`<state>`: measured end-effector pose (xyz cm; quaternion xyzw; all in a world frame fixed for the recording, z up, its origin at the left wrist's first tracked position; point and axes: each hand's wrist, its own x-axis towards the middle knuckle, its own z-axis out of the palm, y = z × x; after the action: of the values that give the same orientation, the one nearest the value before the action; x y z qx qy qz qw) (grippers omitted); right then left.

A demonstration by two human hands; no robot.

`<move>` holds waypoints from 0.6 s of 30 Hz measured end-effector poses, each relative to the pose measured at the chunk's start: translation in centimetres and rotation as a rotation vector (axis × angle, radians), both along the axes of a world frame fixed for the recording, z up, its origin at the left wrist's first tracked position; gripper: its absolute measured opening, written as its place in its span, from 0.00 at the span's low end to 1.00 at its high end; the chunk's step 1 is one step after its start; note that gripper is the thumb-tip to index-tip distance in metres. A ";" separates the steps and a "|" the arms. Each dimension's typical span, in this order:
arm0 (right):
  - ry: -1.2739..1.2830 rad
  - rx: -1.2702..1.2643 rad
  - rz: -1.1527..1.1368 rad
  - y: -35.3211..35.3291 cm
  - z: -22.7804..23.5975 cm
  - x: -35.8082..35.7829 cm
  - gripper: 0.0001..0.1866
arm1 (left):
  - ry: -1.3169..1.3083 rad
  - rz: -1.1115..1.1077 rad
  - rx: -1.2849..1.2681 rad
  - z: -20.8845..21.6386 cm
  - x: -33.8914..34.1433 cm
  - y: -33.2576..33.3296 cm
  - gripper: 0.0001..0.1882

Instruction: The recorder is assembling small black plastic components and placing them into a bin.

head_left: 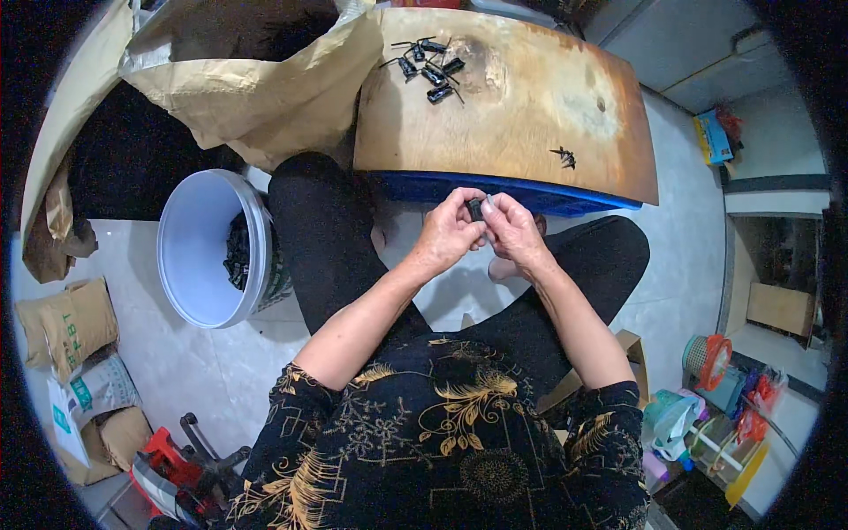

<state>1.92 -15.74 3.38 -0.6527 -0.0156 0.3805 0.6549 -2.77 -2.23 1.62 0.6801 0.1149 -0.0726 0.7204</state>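
Between my two hands, just off the near edge of the wooden board, is a small black plastic part (475,209); its exact kind is too small to tell. My left hand (446,231) is closed around it from the left. The fingertips of my right hand (515,231) pinch at its right side. On the board's far left lies a loose group of similar black parts (433,73) with thin stems sticking out. A little heap of small dark pieces (564,158) sits near the board's right front.
The worn wooden board (530,97) rests on a blue crate (512,196). A white bucket (190,265) with black parts inside stands on my left, below a large open paper sack (256,102). Packed bags (75,327) lie far left; plastic bags and baskets (707,415) fill the lower right.
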 end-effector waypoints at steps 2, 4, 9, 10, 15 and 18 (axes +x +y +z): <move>-0.027 0.011 0.027 -0.2 -0.1 0.0 0.11 | 0.026 0.025 -0.076 0.5 0.1 0.2 0.17; -0.054 0.023 0.056 -0.2 -0.3 0.0 0.13 | 0.029 0.022 -0.092 0.4 0.1 0.5 0.16; -0.318 -0.006 0.186 -0.2 -1.7 0.0 0.13 | 0.044 0.013 -0.129 0.0 0.2 0.6 0.16; -0.312 -0.008 0.188 -0.1 -1.6 0.1 0.13 | 0.041 0.004 -0.085 0.1 0.2 0.7 0.15; -0.450 -0.165 0.220 0.3 -1.6 0.4 0.13 | 0.025 0.005 0.019 -0.5 0.2 0.6 0.15; -0.430 -0.222 0.229 0.1 -2.3 0.5 0.11 | 0.070 -0.009 0.057 -0.3 0.6 0.6 0.15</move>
<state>2.38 -15.64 1.04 -0.7804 -0.1864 0.3039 0.5137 -2.20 -1.64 1.29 0.6979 0.1389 -0.0964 0.6960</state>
